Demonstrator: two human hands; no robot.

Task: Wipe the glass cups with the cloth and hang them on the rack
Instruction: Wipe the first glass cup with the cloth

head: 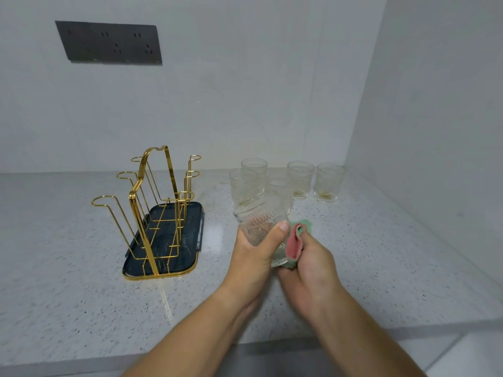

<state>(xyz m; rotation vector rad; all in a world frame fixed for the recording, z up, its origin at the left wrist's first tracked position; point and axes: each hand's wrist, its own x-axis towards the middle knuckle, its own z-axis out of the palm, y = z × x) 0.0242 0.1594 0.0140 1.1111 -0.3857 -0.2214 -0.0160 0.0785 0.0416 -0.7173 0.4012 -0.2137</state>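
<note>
Progress: early. The gold wire rack (152,191) on its dark drip tray (187,240) carries no cups; every hook is bare. Five glass cups (300,180) stand upright in a cluster at the back right of the table (81,268), by my judgement not yet wiped. A sixth, the held cup (261,221), is being wiped, so I take it as the first of six. All the hanging is left to do.

Hands: your left hand (253,257) wraps the held cup above the table. The cup is tilted, your thumb across its patterned wall, its far end toward the cluster. Your right hand (313,265) grips the pink-and-green cloth (295,243), bunched against the cup's near end. Whether the cloth reaches inside: cannot tell. Both forearms converge right of the rack.
</note>
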